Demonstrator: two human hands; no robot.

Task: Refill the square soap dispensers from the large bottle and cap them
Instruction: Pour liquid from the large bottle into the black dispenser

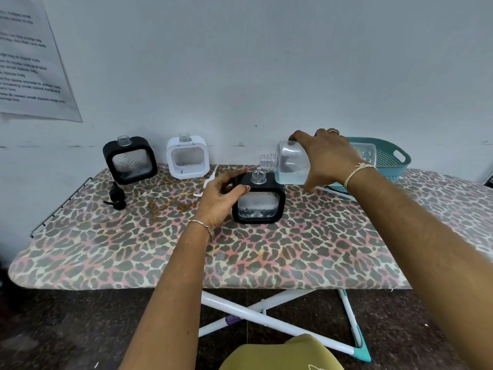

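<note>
Work surface: an ironing board (186, 257) with a leopard-print cover, standing on crossed white legs.

Near centre of the board, a black square dispenser (258, 206) stands upright with its neck uncapped. It holds a shallow level of clear liquid. The left hand (218, 194) grips its upper left corner, thumb on the front face and fingers curled over the top.

The right hand (328, 158) is wrapped around the large bottle (290, 164) from above. The bottle is tilted near horizontal, mouth directly over the dispenser neck, and a thin clear stream runs between them.

Further back on the left, a black pump cap (116, 198) lies on the board. A white pump cap (209, 180) lies behind the left hand.

Against the wall stand a second black dispenser (130, 160) and a white dispenser (187, 157), both uncapped. A teal basket (394, 158) sits at the rear right, behind the bottle.
</note>
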